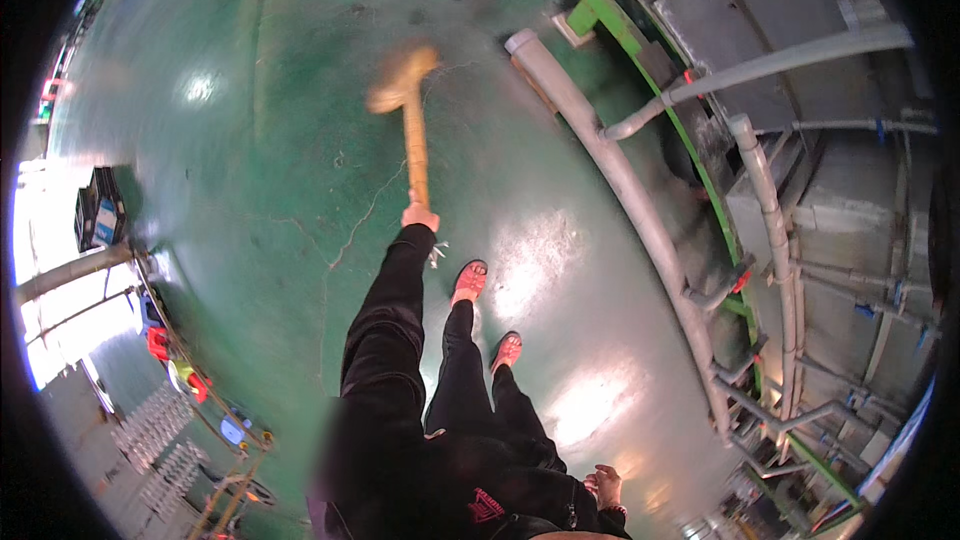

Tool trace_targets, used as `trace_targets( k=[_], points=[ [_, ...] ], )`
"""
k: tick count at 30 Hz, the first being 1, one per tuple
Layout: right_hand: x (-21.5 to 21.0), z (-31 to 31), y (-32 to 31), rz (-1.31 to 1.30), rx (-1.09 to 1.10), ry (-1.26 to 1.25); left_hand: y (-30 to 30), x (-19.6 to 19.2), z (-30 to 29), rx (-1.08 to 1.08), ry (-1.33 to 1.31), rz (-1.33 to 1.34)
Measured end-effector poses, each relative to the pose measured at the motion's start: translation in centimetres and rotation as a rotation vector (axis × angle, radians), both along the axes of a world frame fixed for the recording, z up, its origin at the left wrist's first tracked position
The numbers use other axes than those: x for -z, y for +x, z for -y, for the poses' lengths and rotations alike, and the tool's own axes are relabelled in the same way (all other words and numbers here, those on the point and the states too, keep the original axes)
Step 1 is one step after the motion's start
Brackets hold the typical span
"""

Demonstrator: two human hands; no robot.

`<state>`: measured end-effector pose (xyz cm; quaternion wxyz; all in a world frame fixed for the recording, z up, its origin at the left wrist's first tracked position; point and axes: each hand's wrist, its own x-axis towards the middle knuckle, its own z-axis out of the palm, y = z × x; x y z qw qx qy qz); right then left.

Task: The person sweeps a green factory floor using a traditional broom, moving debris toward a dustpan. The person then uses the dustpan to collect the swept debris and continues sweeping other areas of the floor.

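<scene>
My left hand (421, 214) is closed round the handle of a yellow-brown mallet (415, 140), with the arm stretched forward over the floor. Motion blurs the T-shaped head at the far end, so its material is hard to tell. A few white strands hang beside the left wrist. Low on the right, by my side, is my right hand (605, 486), its fingers loosely bent and apart. Nothing shows in it, and a reddish band circles its wrist.
Green floor (300, 150) with cracks spreads ahead. A thick grey pipe (620, 180) runs along the right, beside a green frame (690, 140) and more pipes. At the left, a black box (101, 210) stands near a rail, with metal parts (152, 425) stacked below it.
</scene>
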<state>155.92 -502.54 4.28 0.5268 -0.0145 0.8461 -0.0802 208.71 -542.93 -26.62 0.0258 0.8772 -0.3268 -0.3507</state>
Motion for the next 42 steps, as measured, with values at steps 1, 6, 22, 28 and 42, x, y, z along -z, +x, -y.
trace_targets(
  k=[1,6,22,28,42],
  points=[
    [0.1,-0.3,0.5,0.001,0.017,0.002,-2.2,-0.7,0.1,0.135,-0.033,0.053],
    [1.4,-1.3,3.4,0.015,0.120,-0.065,-14.8,-6.0,-5.1,0.426,0.072,-0.146],
    [4.9,-8.1,0.3,0.055,0.262,-0.225,-25.5,-19.0,-15.7,-0.028,0.886,-1.660],
    [8.8,-15.9,-5.1,0.073,0.302,-0.167,-20.6,-24.8,-21.9,-0.098,0.428,-1.100],
    [8.1,-35.8,-15.3,-0.058,0.726,-0.129,-25.8,-5.1,-8.9,-0.708,0.433,-1.510]
  ],
)
